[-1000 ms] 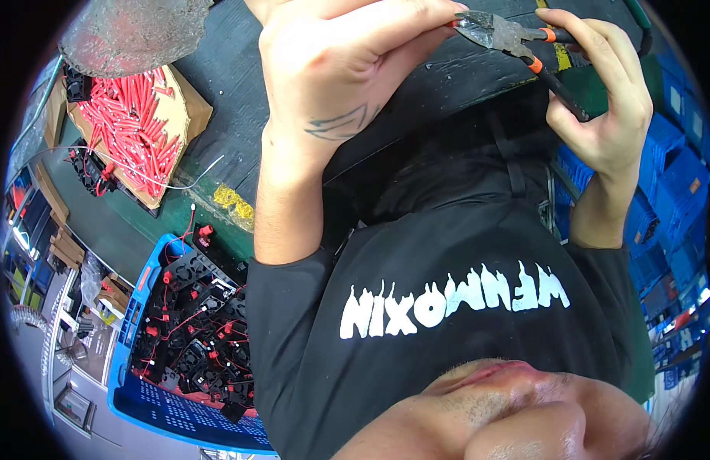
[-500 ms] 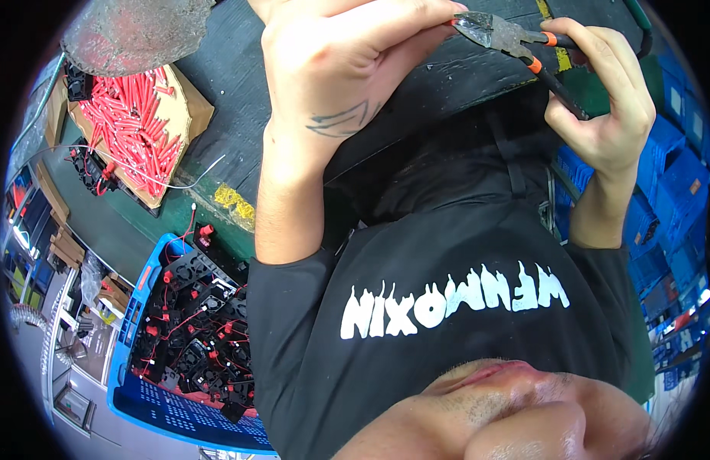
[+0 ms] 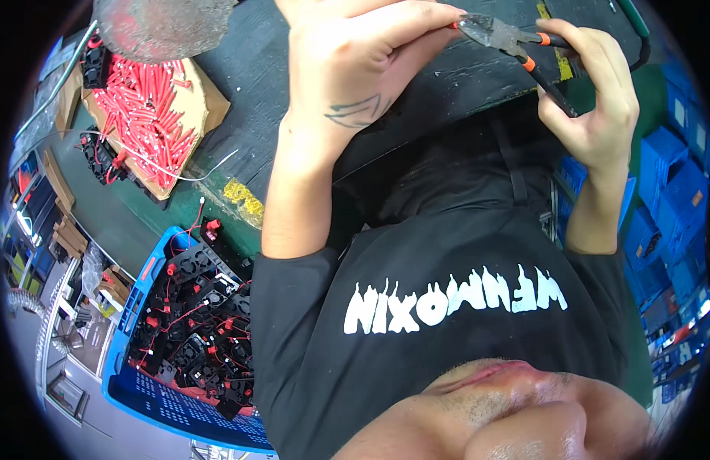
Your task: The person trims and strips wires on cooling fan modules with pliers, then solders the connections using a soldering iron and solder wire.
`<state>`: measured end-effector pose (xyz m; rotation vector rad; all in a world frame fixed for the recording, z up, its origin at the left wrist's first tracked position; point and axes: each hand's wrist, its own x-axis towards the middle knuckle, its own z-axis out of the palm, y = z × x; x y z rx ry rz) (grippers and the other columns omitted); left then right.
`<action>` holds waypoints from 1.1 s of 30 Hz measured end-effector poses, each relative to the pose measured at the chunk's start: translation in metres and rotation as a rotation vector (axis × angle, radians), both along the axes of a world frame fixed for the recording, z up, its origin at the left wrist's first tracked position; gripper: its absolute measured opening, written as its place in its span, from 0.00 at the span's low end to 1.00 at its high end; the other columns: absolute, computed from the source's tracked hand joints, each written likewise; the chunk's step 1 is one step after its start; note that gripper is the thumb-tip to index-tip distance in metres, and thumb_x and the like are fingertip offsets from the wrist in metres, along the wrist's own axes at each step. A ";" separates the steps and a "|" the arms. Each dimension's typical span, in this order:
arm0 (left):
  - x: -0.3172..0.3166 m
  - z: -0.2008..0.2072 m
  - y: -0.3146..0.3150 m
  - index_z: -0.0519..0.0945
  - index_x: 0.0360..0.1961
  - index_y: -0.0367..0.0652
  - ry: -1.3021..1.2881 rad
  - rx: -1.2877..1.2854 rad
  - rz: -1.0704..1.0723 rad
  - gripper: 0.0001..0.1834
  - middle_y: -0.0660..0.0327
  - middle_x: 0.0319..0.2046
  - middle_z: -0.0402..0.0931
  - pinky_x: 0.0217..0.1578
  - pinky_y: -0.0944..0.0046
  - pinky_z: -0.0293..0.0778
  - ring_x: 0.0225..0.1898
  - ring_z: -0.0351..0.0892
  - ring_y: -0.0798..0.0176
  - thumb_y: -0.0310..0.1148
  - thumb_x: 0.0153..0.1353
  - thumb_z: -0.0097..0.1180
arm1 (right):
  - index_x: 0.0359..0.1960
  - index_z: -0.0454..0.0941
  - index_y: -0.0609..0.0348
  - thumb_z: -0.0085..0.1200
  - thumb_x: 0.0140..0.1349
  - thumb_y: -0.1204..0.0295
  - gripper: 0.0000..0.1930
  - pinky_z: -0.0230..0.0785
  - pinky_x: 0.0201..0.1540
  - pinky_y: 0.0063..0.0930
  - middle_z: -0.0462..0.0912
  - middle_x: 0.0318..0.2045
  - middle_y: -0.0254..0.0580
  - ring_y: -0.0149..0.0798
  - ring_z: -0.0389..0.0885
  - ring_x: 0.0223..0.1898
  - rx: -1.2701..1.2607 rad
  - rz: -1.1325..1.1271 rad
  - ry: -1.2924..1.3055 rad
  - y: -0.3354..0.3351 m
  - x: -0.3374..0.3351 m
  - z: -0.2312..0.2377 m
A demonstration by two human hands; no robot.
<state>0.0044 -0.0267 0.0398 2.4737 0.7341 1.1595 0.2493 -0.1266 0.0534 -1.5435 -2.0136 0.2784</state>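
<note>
In my right hand [image 3: 596, 107] is a pair of cutting pliers [image 3: 508, 37] with black handles and orange bands, thumb on one handle and fingers around the other. The jaws point left and meet the fingertips of my left hand [image 3: 339, 69], which is closed in a pinch. A small red piece [image 3: 454, 26] shows between those fingertips, right at the jaws; most of it is hidden. Both hands are above the near edge of the dark worktable [image 3: 416, 107].
Left on the table, a cardboard tray [image 3: 205, 107] holds many red tube-like pieces [image 3: 144, 107]. Black parts [image 3: 102, 157] lie beside it. A blue crate [image 3: 129, 322] of black fan-like parts with red wires stands lower left. Blue bins [image 3: 665, 169] are stacked at right.
The table, tray and left hand have shifted slightly right in the picture, while my right hand has shifted slightly left. The pliers stay at my left fingertips.
</note>
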 end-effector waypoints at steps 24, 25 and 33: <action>-0.019 -0.010 0.018 0.86 0.47 0.31 -0.734 -0.917 -0.058 0.10 0.58 0.46 0.85 0.45 0.70 0.77 0.40 0.82 0.68 0.24 0.68 0.61 | 0.42 0.87 0.52 0.68 0.52 0.65 0.15 0.68 0.51 0.36 0.81 0.41 0.36 0.43 0.78 0.46 0.290 -0.119 -0.022 -0.019 -0.070 -0.038; -0.019 -0.008 0.016 0.87 0.45 0.31 -0.689 -0.872 -0.055 0.08 0.58 0.46 0.85 0.45 0.70 0.76 0.40 0.81 0.69 0.23 0.68 0.61 | 0.42 0.87 0.52 0.68 0.52 0.65 0.15 0.68 0.51 0.36 0.81 0.41 0.36 0.43 0.78 0.46 0.294 -0.115 -0.030 -0.021 -0.073 -0.037; -0.012 -0.009 0.012 0.87 0.44 0.33 -0.689 -0.877 -0.017 0.07 0.58 0.48 0.83 0.43 0.70 0.77 0.39 0.81 0.70 0.22 0.69 0.59 | 0.45 0.85 0.56 0.67 0.57 0.65 0.16 0.74 0.41 0.32 0.86 0.37 0.40 0.41 0.80 0.34 0.226 -0.085 0.076 -0.014 -0.081 -0.035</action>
